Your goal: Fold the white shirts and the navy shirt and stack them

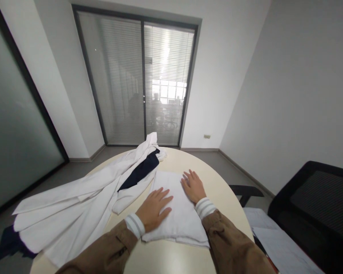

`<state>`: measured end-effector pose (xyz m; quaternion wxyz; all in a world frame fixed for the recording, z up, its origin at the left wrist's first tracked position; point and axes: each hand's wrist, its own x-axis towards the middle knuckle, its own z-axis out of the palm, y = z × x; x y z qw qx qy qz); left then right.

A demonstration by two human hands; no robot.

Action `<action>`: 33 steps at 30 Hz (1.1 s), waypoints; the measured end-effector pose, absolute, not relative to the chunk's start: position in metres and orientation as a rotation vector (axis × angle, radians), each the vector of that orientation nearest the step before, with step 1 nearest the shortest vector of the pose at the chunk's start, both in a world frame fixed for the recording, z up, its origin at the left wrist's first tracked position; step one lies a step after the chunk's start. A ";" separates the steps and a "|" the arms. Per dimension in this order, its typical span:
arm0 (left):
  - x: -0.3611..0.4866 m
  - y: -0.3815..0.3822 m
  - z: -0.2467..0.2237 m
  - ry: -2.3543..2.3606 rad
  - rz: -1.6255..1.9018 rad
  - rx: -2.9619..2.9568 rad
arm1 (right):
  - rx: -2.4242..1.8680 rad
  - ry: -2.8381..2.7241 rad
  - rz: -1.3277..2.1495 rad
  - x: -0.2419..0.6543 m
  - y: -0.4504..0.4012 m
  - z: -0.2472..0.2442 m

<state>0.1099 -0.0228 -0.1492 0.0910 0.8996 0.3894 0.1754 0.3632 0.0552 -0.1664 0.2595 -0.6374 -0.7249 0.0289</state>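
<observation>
1. My left hand [153,209] lies flat, palm down, fingers spread, on the folded cloth [175,207]; nothing gripped, just pressing on its near-left part.
2. My right hand [193,186] is also flat & open, palm down, on the cloth's far-right part; fingers point away from me, not grasping anything.
3. Folded cloth is white, roughly rectangular, sits on the table [217,186] right in front of me, between both arms. Its near edge shows stacked layers.
4. Both sleeves are brown w/ white striped cuffs; left cuff [135,225] touches the cloth's near-left corner.
5. To the left of the cloth: pile of white garments [74,205] spread loose across the table, hanging over its left edge. A dark navy piece [140,171] lies among them, just beside the cloth's far-left corner.
6. Table is round, pale top.
7. Right of the table: black chair [317,205], w/ papers [277,243] lying below it, near my right elbow.
8. Behind: glass door w/ blinds [143,80].
</observation>
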 end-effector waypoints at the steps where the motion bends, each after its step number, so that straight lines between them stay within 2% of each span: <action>1: 0.107 -0.018 -0.152 1.307 0.591 2.642 | -1.778 -1.869 0.053 0.369 0.058 -0.169; 5: 0.096 0.000 -0.167 1.637 0.733 2.508 | -1.728 -1.710 0.265 0.393 0.069 -0.180; 11: 0.094 0.009 -0.173 1.663 0.979 2.258 | -1.357 -1.382 0.688 0.402 0.081 -0.182; 18: 0.086 0.021 -0.158 1.642 1.019 1.644 | -1.112 -1.068 1.347 0.398 0.073 -0.177; 27: 0.095 0.028 -0.152 1.143 1.029 1.335 | -1.080 -0.941 1.402 0.402 0.063 -0.160; 33: 0.099 0.027 -0.160 1.002 1.145 1.130 | -0.972 -1.095 1.709 0.398 0.049 -0.153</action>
